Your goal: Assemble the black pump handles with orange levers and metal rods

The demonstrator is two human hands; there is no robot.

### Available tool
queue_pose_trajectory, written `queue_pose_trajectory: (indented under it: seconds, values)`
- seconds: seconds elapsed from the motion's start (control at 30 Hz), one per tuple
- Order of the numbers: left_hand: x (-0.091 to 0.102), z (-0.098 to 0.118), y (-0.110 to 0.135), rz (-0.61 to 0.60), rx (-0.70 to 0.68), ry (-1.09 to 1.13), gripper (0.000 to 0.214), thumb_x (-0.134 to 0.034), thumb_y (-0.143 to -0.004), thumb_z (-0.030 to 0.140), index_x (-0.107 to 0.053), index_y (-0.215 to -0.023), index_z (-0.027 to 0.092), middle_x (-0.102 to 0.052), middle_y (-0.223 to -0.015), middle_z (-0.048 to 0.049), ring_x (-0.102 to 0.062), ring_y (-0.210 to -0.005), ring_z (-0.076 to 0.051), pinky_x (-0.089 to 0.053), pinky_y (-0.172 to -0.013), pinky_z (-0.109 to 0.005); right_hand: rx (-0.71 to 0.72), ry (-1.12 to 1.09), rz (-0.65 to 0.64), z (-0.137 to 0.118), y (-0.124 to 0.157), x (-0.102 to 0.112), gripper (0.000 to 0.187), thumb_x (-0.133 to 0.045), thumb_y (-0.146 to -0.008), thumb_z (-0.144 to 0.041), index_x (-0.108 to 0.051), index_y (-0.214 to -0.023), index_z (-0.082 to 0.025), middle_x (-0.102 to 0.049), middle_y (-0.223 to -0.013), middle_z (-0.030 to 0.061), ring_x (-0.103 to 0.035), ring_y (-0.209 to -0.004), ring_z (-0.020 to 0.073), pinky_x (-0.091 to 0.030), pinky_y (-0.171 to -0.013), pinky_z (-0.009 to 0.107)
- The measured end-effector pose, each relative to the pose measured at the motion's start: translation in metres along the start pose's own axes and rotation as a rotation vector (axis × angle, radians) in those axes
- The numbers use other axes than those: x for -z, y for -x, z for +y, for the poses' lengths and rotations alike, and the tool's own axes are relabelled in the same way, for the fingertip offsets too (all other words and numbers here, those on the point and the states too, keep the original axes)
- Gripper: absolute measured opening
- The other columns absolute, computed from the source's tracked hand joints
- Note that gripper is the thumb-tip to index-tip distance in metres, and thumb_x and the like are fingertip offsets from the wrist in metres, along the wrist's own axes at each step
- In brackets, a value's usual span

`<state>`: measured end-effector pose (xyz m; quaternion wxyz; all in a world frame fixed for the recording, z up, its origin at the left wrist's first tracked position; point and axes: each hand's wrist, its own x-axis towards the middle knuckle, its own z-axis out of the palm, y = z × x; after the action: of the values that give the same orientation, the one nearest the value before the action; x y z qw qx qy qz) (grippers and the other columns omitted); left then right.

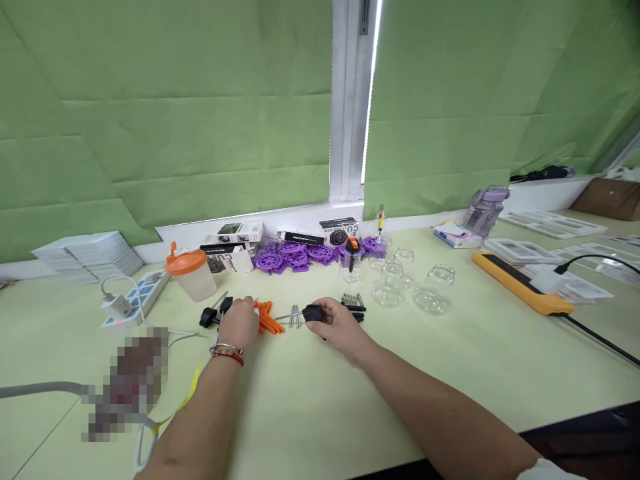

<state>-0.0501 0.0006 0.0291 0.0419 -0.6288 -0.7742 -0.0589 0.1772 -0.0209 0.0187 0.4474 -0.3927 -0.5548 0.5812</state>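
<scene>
The right hand (337, 325) pinches a small black plastic knob on a thin metal rod (311, 312) between its fingers, just right of the heap of orange plastic strips (270, 323) on the pale green bench (450, 373). The left hand (239, 324) lies curled over the heap's left end; whether its fingers grip anything cannot be told.

Pale green table (320, 400). Pile of purple parts (300, 257) at the back.

Left of the pile: small boxes (235, 233), orange-lidded cup (193, 273), white power strip (140, 297), stack of white sheets (90, 253) farthest out.

In front of the pile: black knobs (210, 315), orange sticks (270, 323), bolts (295, 317), springs (353, 300).

Right of the pile: clear glass cups (430, 293), then a purple bottle (485, 210) and a long orange bar (520, 283).
</scene>
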Motion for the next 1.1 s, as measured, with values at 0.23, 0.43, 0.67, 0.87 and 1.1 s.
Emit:
queue_pose_trajectory:
  seconds: [0.23, 0.43, 0.67, 0.87, 1.1]
  values:
    - [0.008, 0.004, 0.007, 0.159, -0.075, 0.077, 0.024, -0.038, -0.086, 0.027, -0.060, -0.091, 0.017, -0.062, -0.097, -0.0111, -0.061, -0.081, -0.023, -0.042, -0.059, -0.030, 0.015, 0.009, 0.022, 0.001, -0.001, 0.000, 0.036, -0.068, -0.066, -0.024, -0.053, -0.098, -0.018, -0.062, -0.095, 0.0039, -0.057, -0.079, 0.0157, -0.044, -0.070, 0.030]
    - [0.008, 0.007, 0.011, 0.223, -0.119, 0.118, 0.032, -0.035, -0.091, 0.039, -0.058, -0.083, 0.019, -0.063, -0.087, -0.0082, -0.060, -0.076, -0.021, -0.039, -0.059, -0.029, 0.051, 0.009, 0.032, 0.005, -0.003, 0.001, 0.036, -0.068, -0.068, -0.026, -0.053, -0.099, -0.019, -0.062, -0.097, 0.0044, -0.058, -0.081, 0.0160, -0.045, -0.075, 0.032]
    - [0.012, 0.012, 0.017, 0.296, -0.161, 0.250, 0.040, -0.031, -0.092, 0.042, -0.054, -0.069, 0.019, -0.061, -0.075, -0.0068, -0.057, -0.069, -0.019, -0.037, -0.059, -0.027, 0.071, 0.009, 0.057, 0.009, -0.005, 0.002, 0.039, -0.069, -0.069, -0.032, -0.051, -0.101, -0.019, -0.061, -0.096, 0.0048, -0.057, -0.079, 0.0152, -0.045, -0.069, 0.029]
    - [0.009, 0.022, 0.027, 0.189, -0.287, 0.778, 0.050, -0.023, -0.093, 0.044, -0.046, -0.055, 0.020, -0.047, -0.050, 0.0005, -0.047, -0.049, -0.013, -0.037, -0.053, -0.025, 0.071, -0.012, 0.038, 0.013, -0.006, 0.001, 0.039, -0.070, -0.070, -0.035, -0.051, -0.100, -0.019, -0.060, -0.094, 0.0037, -0.056, -0.075, 0.0141, -0.044, -0.064, 0.027]
    - [0.014, 0.026, 0.034, 0.373, -0.460, 0.541, 0.039, -0.028, -0.094, 0.035, -0.055, -0.071, 0.019, -0.057, -0.068, -0.0045, -0.055, -0.067, -0.016, -0.042, -0.065, -0.027, 0.075, -0.022, 0.027, 0.011, -0.005, 0.001, 0.038, -0.070, -0.068, -0.034, -0.052, -0.098, -0.019, -0.061, -0.092, 0.0030, -0.057, -0.076, 0.0148, -0.045, -0.067, 0.029]
